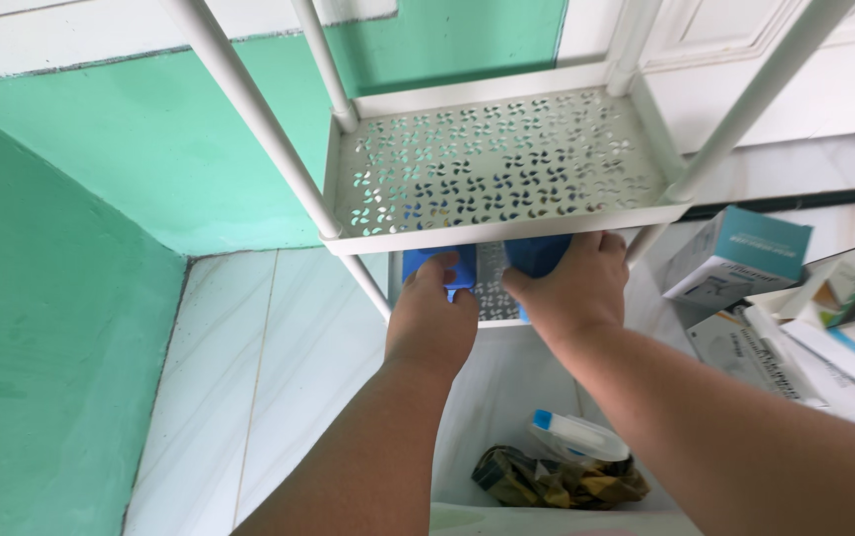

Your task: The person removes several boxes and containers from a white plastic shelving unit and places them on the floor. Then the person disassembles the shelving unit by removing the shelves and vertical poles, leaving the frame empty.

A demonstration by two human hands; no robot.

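Blue objects, one in each hand, sit just under the perforated white upper shelf point(492, 164) of the rack, above its lower shelf point(492, 283); placement there looks begun but unfinished, since neither is let go. The left hand point(432, 318) is wrapped closed around the left blue object point(434, 266), and the right hand point(571, 288) clasps the right blue object point(537, 253), both directly beneath the upper shelf's front edge.

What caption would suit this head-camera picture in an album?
Both hands, left hand and right hand, hold blue objects under a white perforated plastic shelf.
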